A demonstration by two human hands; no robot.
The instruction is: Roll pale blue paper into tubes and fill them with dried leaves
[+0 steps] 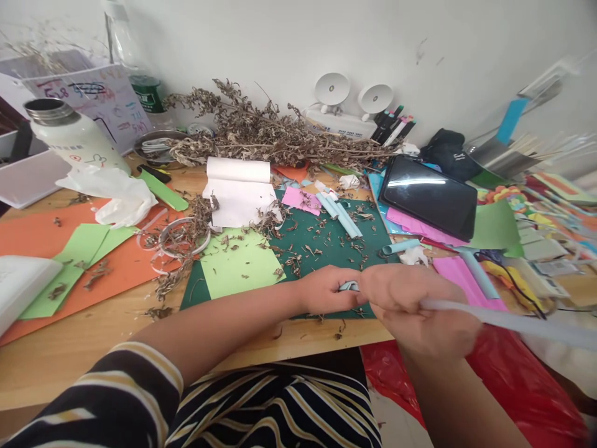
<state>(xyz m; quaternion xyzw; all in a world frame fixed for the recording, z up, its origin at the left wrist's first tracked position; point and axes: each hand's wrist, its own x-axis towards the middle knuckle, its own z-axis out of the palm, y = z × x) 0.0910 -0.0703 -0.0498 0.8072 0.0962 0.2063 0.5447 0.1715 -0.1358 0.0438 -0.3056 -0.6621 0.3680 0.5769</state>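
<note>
My left hand (329, 289) is closed around a small piece of pale blue paper (349, 286), whose folded or rolled end shows between thumb and fingers. Pressed up against it, my right hand (417, 305) is closed in a fist on a long whitish, see-through strip (517, 320) that runs out past the right edge of the view. The right fingertips are hidden, so whether they also grip the paper cannot be told. Both hands are above the front edge of a green cutting mat (336, 249). On the mat lie rolled blue paper tubes (345, 218) and a light green sheet (242, 261).
Dried plant stalks (261, 127) lie along the wall, with crumbled leaves scattered around. A black tablet (429, 196) rests on papers at right. An uncapped bottle (77, 134), tissue (121, 199) and tape roll (184, 236) are at left. A red plastic bag (517, 379) hangs below the table edge.
</note>
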